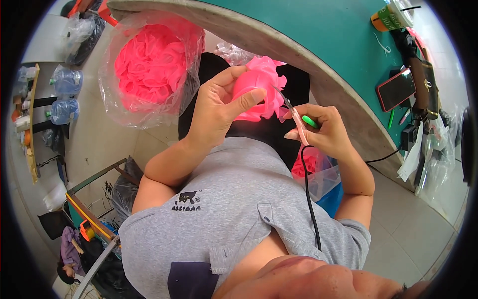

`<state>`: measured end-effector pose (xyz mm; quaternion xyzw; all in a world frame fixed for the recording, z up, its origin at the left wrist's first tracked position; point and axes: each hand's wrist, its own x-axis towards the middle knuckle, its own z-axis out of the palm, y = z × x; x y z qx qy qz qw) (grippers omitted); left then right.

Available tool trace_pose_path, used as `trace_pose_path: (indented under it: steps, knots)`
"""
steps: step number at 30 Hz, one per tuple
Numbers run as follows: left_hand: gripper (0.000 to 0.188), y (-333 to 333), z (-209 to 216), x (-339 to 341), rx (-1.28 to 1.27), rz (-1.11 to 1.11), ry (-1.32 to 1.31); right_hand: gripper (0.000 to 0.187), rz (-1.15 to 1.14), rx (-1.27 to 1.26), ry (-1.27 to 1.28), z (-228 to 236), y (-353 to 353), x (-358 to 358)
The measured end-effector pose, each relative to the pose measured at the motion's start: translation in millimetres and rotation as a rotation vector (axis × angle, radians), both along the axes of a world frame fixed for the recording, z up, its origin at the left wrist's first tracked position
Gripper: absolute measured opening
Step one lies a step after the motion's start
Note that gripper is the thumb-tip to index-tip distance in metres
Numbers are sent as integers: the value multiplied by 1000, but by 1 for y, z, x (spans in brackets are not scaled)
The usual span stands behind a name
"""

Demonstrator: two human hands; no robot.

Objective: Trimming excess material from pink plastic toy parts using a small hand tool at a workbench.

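My left hand (217, 102) is closed around a bright pink, soft-looking piece (247, 85) with a smooth rounded side and a ruffled, petal-like rim. Thumb and fingers pinch it from both sides above my lap. In my right hand (323, 130) is a slim cutting tool (298, 121) with a pointed metal tip, a pale pink handle and a bright green part between the fingers. Its tip touches or almost touches the frilled edge. A black cord (309, 199) hangs from near the handle's lower end; I cannot tell whether it is attached.
A clear plastic bag (107, 102) full of pink ruffled pieces lies to the left. Another bag (323, 174) with pink pieces sits under my right forearm. The green table (328, 40) curves ahead, bearing a phone (397, 89), a cup (391, 19) and a brown bag (423, 84).
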<state>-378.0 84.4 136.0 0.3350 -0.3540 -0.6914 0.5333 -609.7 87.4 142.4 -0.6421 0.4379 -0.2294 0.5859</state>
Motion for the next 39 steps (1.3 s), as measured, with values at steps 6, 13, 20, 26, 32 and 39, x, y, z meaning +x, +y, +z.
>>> trace_pose_path:
  steps: [6, 13, 20, 26, 32, 39]
  knots:
    - [38, 2, -2, 0, -35, 16, -87, 29, -98, 60, 41, 2, 2, 8]
    - [37, 0, -4, 1, -11, 4, -75, 22, -107, 1, 43, 4, 0, 11]
    - [38, 1, -3, 2, 0, -21, -54, 18, -102, -111, 59, -1, 0, 10]
    - [39, 0, -3, 2, 5, -32, -72, 17, -112, -171, 54, -8, 1, 8]
    - [37, -1, 0, 6, 41, -91, -117, 19, -74, -153, 37, -3, 0, 6]
    - [37, -3, 0, 11, 86, -136, -101, 25, -38, -136, 59, 6, -1, 4]
